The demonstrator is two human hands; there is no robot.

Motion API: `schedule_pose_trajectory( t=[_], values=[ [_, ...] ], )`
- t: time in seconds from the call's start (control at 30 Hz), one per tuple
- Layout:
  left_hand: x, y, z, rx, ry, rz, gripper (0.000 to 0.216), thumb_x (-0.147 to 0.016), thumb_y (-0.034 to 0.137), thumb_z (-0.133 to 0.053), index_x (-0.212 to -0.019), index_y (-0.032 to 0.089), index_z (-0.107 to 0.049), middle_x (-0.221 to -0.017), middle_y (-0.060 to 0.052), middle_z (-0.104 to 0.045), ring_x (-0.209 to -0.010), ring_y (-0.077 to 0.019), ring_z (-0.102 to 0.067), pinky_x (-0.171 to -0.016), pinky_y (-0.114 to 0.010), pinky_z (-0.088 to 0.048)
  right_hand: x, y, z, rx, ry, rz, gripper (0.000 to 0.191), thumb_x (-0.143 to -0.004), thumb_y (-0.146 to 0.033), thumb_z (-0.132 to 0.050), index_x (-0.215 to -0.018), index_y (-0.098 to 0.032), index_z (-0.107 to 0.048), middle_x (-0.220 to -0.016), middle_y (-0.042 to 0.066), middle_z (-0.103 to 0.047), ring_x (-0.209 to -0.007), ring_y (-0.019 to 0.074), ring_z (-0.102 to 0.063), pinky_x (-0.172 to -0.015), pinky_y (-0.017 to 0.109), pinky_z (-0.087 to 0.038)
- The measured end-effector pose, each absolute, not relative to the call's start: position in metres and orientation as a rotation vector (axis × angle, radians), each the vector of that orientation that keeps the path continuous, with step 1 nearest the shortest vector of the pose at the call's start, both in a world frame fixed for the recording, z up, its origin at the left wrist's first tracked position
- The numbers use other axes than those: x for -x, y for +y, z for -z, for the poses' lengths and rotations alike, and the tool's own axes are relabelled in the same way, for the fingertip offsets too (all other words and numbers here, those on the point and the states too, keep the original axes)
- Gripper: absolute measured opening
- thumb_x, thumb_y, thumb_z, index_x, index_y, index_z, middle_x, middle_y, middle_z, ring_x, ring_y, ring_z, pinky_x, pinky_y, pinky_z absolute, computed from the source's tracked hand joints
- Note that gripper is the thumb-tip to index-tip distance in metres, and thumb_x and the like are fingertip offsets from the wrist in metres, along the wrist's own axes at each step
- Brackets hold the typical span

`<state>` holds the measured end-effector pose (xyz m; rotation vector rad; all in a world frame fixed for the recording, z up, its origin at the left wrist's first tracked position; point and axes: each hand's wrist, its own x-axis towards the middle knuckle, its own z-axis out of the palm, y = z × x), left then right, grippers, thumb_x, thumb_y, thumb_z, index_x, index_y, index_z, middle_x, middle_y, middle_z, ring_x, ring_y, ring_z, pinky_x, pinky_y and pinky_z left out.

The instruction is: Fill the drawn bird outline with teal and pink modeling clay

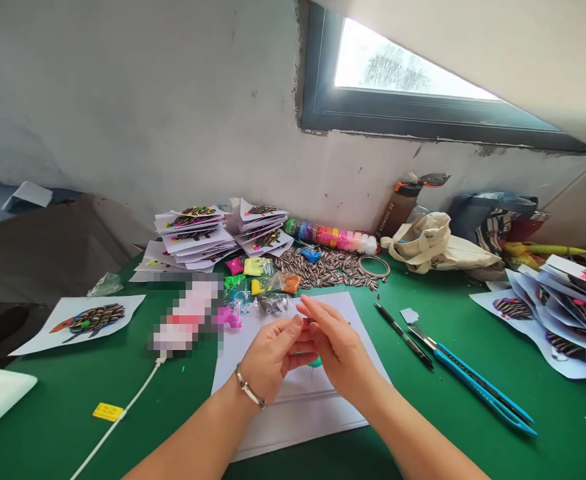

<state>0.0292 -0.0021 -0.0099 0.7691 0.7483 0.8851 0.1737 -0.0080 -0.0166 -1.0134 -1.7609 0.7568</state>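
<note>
My left hand (274, 347) and my right hand (341, 347) meet palm to palm over white paper (253, 427), fingers pressed together and partly curled. Whatever lies between the palms is hidden. The left wrist wears a silver bracelet (249, 387). Just below the fingers, a small green patch, like modelling clay (315, 362), shows on the paper, with thin drawn lines under it. Small bags of coloured clay (257, 267) sit beyond the left hand, with pink clay (230, 316) and a dark bag (273, 304) nearest.
Sunflower seeds (323, 267) are heaped behind the paper. To the right lie a black pen (403, 335) and blue tweezers (483, 387). Stacks of seed pictures stand at the back left (195, 237) and far right (567, 313). A white cable (137, 393) crosses the green table on the left.
</note>
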Motion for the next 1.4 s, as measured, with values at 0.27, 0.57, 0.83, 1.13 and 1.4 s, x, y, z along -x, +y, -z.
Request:
schedule_pose_trajectory(
  t=[0.27, 0.57, 0.83, 1.13, 1.4],
  values=[
    [-0.016, 0.003, 0.013, -0.604, 0.790, -0.789, 0.022, -0.072, 0.029, -0.076, -0.089, 0.016, -0.069, -0.078, -0.004, -0.067, -0.072, -0.0142, -0.065, -0.071, -0.028, -0.050, -0.175, -0.005, 0.020, 1.138, -1.668, -1.085, 0.037, -0.091, -0.028, -0.049, -0.128, -0.029, -0.053, -0.126, 0.006, -0.058, -0.115, 0.0219, -0.053, -0.099, 0.041, -0.043],
    [-0.014, 0.004, 0.013, -0.599, 0.781, -0.765, 0.019, -0.073, 0.031, -0.076, -0.082, 0.016, -0.069, -0.073, -0.002, -0.066, -0.065, -0.0104, -0.062, -0.066, -0.024, -0.050, -0.180, -0.005, 0.003, 1.050, -1.546, -1.225, 0.020, -0.083, -0.033, -0.061, -0.099, -0.025, -0.071, -0.103, 0.005, -0.067, -0.099, 0.0208, -0.060, -0.087, 0.035, -0.049],
    [-0.018, 0.003, 0.013, -0.669, 0.816, -0.758, 0.032, -0.070, 0.044, -0.076, -0.076, 0.014, -0.069, -0.070, -0.004, -0.066, -0.064, -0.0115, -0.061, -0.064, -0.023, -0.049, -0.179, -0.004, 0.008, 1.060, -1.513, -1.185, 0.013, -0.082, -0.032, -0.064, -0.088, -0.022, -0.070, -0.089, 0.004, -0.067, -0.083, 0.0179, -0.060, -0.076, 0.030, -0.049],
    [-0.016, 0.004, 0.012, -0.649, 0.807, -0.763, 0.033, -0.068, 0.045, -0.077, -0.082, 0.015, -0.071, -0.080, -0.006, -0.068, -0.069, -0.0135, -0.062, -0.069, -0.028, -0.050, -0.177, -0.004, 0.010, 1.043, -1.460, -1.171, 0.015, -0.082, -0.033, -0.063, -0.089, -0.025, -0.074, -0.101, 0.006, -0.069, -0.096, 0.0217, -0.062, -0.088, 0.037, -0.048],
    [-0.017, 0.005, 0.011, -0.639, 0.856, -0.813, 0.029, -0.063, 0.037, -0.082, -0.073, 0.013, -0.069, -0.066, -0.003, -0.064, -0.056, -0.0087, -0.056, -0.059, -0.021, -0.047, -0.177, -0.004, 0.011, 1.106, -1.421, -1.260, 0.023, -0.083, -0.038, -0.062, -0.099, -0.025, -0.072, -0.103, 0.006, -0.069, -0.096, 0.0218, -0.062, -0.087, 0.037, -0.049]
  ],
)
